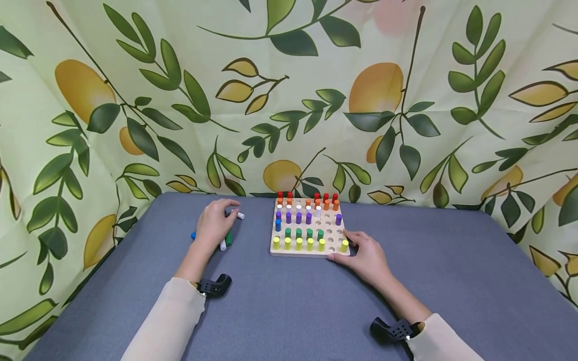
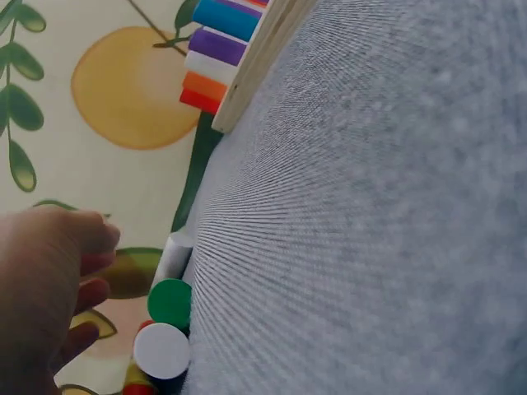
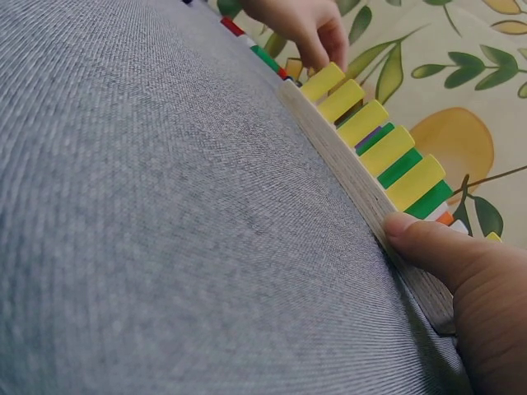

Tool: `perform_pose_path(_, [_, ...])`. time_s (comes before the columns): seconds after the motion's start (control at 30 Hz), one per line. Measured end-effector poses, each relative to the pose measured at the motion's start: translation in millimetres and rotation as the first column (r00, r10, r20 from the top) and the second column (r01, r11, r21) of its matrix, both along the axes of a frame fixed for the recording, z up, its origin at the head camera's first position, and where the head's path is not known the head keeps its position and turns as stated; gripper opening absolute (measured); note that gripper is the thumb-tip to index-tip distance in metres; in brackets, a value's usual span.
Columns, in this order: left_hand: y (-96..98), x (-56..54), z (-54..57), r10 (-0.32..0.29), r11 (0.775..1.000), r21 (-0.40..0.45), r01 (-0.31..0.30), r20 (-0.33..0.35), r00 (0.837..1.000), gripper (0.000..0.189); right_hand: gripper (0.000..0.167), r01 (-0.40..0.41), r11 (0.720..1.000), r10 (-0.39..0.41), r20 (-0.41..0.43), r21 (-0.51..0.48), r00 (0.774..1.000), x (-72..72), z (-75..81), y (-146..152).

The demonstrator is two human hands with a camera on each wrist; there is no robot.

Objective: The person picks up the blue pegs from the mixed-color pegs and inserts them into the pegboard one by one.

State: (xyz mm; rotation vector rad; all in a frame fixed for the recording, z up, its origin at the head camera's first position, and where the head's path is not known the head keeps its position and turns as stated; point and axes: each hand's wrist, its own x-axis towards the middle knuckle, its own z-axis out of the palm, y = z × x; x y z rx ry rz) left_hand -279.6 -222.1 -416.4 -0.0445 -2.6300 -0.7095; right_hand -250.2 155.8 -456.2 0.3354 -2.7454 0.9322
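A wooden pegboard [image 1: 298, 254] lies on the table with rows of coloured pegs: red at the back, then orange, white, purple, one blue peg [image 1: 278, 225], green, and yellow in front. Several holes at its right side are bare. My right hand [image 1: 368, 253] holds the board's near right corner, thumb [image 3: 412, 234] against the front edge and fingers along the right side. Left of the board, my left hand [image 1: 212, 220] hovers above loose pegs with its fingers loosely bent and nothing visible between them. A white peg [image 1: 241, 215] lies just beyond its fingertips.
Loose pegs lie around and partly under the left hand, among them a green peg [image 1: 228, 238], a white peg [image 1: 223, 245] and a blue peg [image 1: 193, 235]. A leaf-and-fruit patterned cloth [image 1: 316, 125] hangs behind the grey table [image 1: 289, 311].
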Motion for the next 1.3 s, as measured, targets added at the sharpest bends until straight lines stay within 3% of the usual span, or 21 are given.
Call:
perform_pose_path(0.33, [-9.5, -4.6, -10.2, 0.048, 0.993, 0.103, -0.053, 0.048, 0.998, 0.029, 0.085, 0.003, 1.0, -0.003, 0.001, 0.005, 1.0, -0.3, 0.0, 0])
perform_pose_path(0.8, [-15.4, -6.6, -16.9, 0.047, 0.998, 0.034, -0.053, 0.15, 0.988, 0.043, 0.084, 0.001, 1.0, -0.001, -0.003, -0.006, 1.0, 0.2, 0.4, -1])
perform_pose_path(1.07, [-17.2, -5.8, -19.3, 0.07, 0.995, 0.06, -0.08, 0.149, 0.986, 0.039, 0.084, 0.005, 1.0, -0.005, 0.01, 0.001, 1.0, 0.0, 0.2, -1])
perform_pose_path(1.3, [-15.2, -5.4, -18.5, 0.059, 0.995, 0.075, -0.068, 0.124, 0.991, 0.034, 0.084, 0.008, 1.0, -0.008, 0.006, 0.001, 1.0, 1.8, 2.2, -2])
